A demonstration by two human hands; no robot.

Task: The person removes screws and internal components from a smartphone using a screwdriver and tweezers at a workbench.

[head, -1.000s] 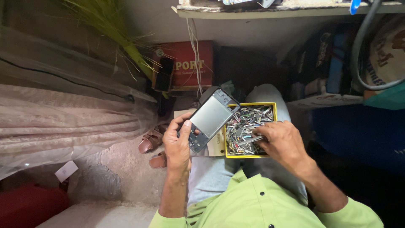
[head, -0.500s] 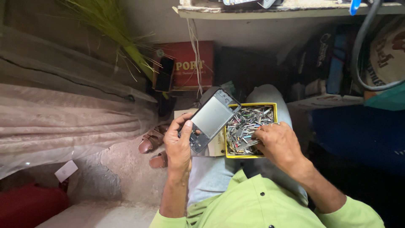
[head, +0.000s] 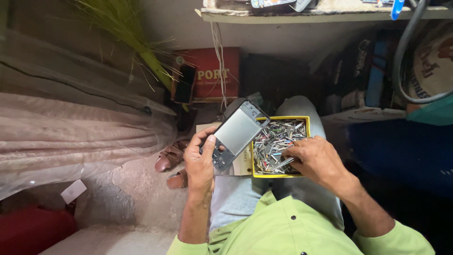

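My left hand (head: 200, 163) holds an opened phone body (head: 237, 133), grey inner frame facing up, tilted over my lap. A shallow yellow box (head: 306, 123) full of several small metal parts rests on my knee, just right of the phone. My right hand (head: 315, 159) reaches into the box's near side, fingertips pinching among the parts; whether a piece is between them I cannot tell. I wear a light green shirt and pale jeans.
A red box (head: 218, 73) and a dark phone (head: 185, 84) stand ahead by green broom bristles (head: 120, 21). A shelf (head: 321, 16) runs above. Brown sandals (head: 170, 158) lie on the floor left. Sheer fabric (head: 71, 137) covers the left; cluttered dark items and a hose (head: 401, 56) right.
My right hand has shifted slightly within the yellow box, fingers working through the parts. The phone body in my left hand stays nearly still.
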